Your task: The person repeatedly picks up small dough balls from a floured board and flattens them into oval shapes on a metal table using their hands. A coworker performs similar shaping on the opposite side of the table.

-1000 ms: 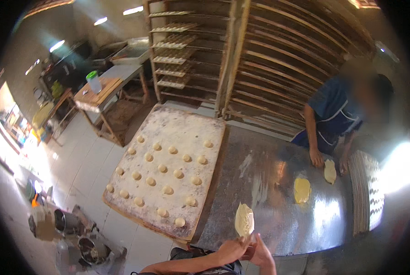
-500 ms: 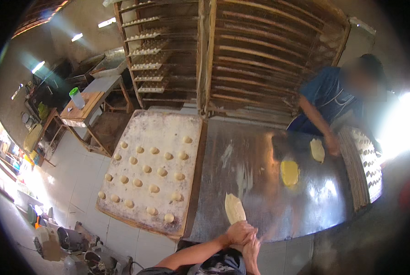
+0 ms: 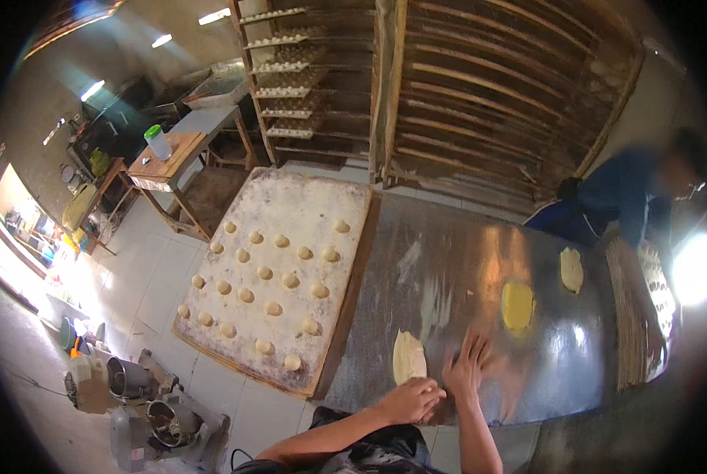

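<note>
One flattened, elongated piece of dough (image 3: pixel 409 359), pale cream and uneven at its far tip, lies on the near-left part of a grey metal tabletop (image 3: pixel 448 229); the left hand (image 3: pixel 413 400) is at its near end, fingers curled inward; whether they pinch the dough or merely rest against it cannot be told. The right hand (image 3: pixel 467 367) is just to the right, palm down over the metal, fingers extended and slightly spread, apart from the dough; whether the palm presses on the surface cannot be told. The metal is smooth, dull to glossy, with whitish smears and bright reflections; farther right on it sits a yellow slab (image 3: pixel 518 306), a soft-cornered rectangle, and beyond that a second dough piece (image 3: pixel 571 270), pale, flat and oblong. To the left, close alongside the tabletop, is a wooden board (image 3: pixel 314 197), rough, flour-dusted and darkened in patches, bearing rounded dough balls (image 3: pixel 264 272) in loose rows. At right a co-worker (image 3: pixel 630 186) in blue leans over, one arm reaching down beside a stack of thin boards (image 3: pixel 624 340) with ridged edges; behind stands a slatted wooden rack (image 3: pixel 385 87), its left bay holding trays of small pale balls (image 3: pixel 282 92); the floor (image 3: pixel 156 292) is of pale, smooth tiles.
</note>
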The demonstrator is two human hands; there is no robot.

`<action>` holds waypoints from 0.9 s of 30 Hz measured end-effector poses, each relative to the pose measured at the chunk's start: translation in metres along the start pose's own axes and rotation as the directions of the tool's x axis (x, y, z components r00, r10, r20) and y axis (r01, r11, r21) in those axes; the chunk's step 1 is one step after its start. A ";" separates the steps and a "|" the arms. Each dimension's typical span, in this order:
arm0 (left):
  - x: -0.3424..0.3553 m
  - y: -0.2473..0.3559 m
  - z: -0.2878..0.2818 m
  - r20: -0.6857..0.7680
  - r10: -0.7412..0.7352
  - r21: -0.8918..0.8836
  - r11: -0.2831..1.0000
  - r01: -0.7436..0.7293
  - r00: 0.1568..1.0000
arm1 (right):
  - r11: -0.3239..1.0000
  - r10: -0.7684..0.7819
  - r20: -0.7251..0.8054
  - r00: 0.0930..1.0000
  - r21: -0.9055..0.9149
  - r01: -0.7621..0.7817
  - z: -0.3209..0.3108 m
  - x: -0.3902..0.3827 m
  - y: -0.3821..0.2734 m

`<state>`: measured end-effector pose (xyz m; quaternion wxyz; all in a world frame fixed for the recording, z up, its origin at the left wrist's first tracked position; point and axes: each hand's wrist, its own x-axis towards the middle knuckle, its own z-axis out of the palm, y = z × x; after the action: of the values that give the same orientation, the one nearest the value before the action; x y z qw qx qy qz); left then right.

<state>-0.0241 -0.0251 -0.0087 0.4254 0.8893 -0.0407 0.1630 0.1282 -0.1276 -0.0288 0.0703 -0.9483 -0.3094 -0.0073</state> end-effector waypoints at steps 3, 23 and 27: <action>0.015 0.004 -0.007 -0.108 -0.056 -0.079 0.996 0.048 0.993 | 0.982 -0.124 -0.085 0.989 0.131 0.134 0.016 0.015 -0.006; 0.071 0.035 -0.016 0.092 -0.526 -0.090 0.841 0.533 0.846 | 0.693 0.086 -0.075 0.993 0.721 -0.005 -0.033 -0.006 0.027; 0.073 0.004 -0.007 -0.018 -0.339 -0.137 0.933 0.333 0.941 | 0.667 0.169 -0.030 0.985 0.739 -0.091 -0.081 0.003 -0.038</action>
<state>0.0421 -0.0174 0.0214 0.5055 0.8495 0.1101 0.1032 0.1108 -0.1064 0.0568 0.4602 -0.8582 -0.2140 0.0770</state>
